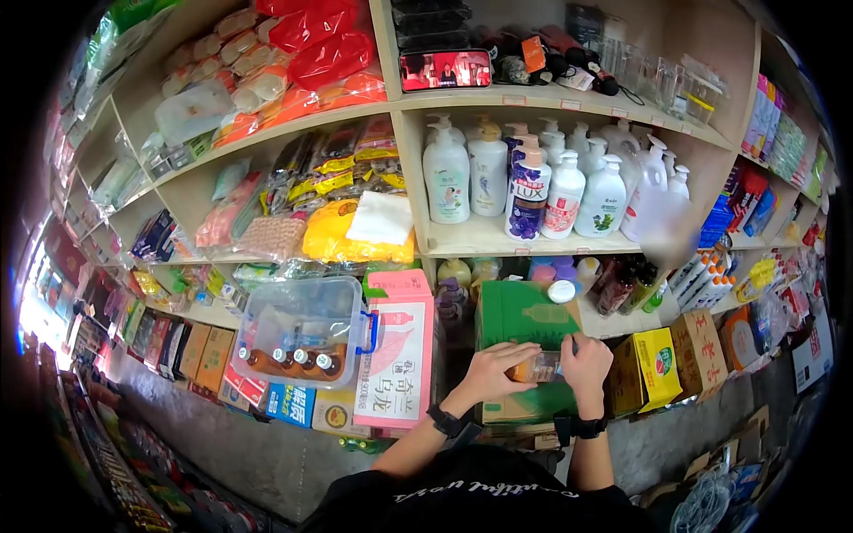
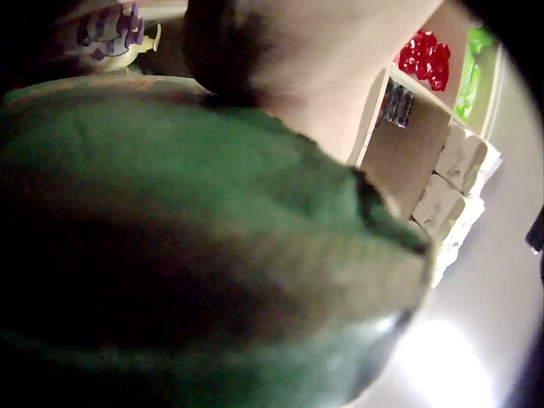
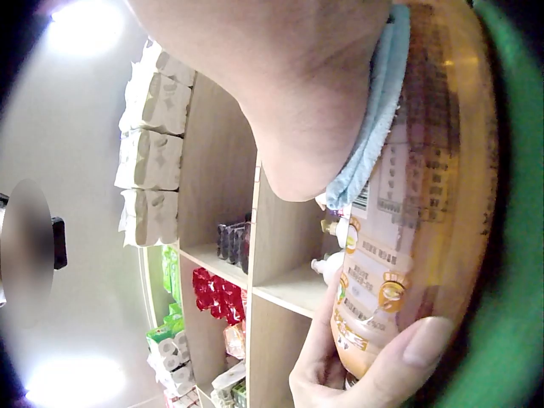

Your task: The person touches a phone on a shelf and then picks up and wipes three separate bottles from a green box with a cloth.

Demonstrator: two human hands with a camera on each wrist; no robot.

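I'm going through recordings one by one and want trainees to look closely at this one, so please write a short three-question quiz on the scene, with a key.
1. Multiple choice: In the head view, where is the clear plastic bin?
A) Left of the pink-and-white carton
B) Between that carton and the green box
C) Right of the green box

2. True or false: The phone stands on a shelf below the pump bottles.

3. Fill in the blank: The left hand grips the bottle while the right hand holds a light-blue ____ against it.

Key: 1. A; 2. False; 3. cloth
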